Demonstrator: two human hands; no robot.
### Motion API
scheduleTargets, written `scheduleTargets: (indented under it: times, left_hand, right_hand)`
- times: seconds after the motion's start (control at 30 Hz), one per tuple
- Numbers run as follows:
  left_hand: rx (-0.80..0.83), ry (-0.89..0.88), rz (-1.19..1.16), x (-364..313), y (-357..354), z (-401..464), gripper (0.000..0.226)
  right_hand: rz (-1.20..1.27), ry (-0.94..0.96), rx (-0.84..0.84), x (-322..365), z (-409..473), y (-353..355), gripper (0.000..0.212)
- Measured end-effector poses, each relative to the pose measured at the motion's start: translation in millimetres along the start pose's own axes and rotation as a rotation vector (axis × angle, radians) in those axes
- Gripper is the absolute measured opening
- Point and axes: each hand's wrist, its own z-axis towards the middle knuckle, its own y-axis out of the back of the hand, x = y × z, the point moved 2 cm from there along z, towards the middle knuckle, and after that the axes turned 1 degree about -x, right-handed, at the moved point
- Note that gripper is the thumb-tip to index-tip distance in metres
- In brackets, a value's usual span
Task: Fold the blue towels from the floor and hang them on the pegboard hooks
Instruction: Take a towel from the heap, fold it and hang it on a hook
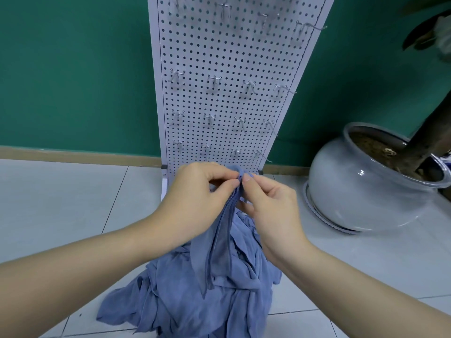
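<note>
A blue towel hangs doubled in front of me, its top corners held together. My left hand pinches the top edge from the left, and my right hand pinches it from the right, the fingertips almost meeting. Below it a crumpled pile of blue towels lies on the tiled floor. Straight ahead stands the white pegboard with rows of bare metal hooks; its lowest hooks are just above my hands.
A large grey ceramic plant pot with a thick trunk stands on the floor at the right, close to the pegboard's foot. A green wall with a wooden skirting board runs behind. Pale floor tiles spread to the left.
</note>
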Motion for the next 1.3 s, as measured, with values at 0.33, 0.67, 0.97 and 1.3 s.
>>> scheduleTargets:
  times: [0.33,0.67,0.97,1.3]
  left_hand:
    - [-0.07,-0.104,-0.026,-4,14,12,0.014]
    - [0.43,-0.077,0.134,0,31,27,0.025]
    - [0.508,0.033,0.147,-1,42,26,0.028]
    - [0.271,-0.133,-0.01,-19,33,17,0.041]
  right_hand:
    - [-0.119,0.141,0.152,28,-4,0,0.024]
    - [-0.325,0.231,0.262,41,3,8,0.019]
    - [-0.44,0.296,0.097,37,13,19,0.032]
    - [-0.577,0.627,-0.148,55,25,37,0.029]
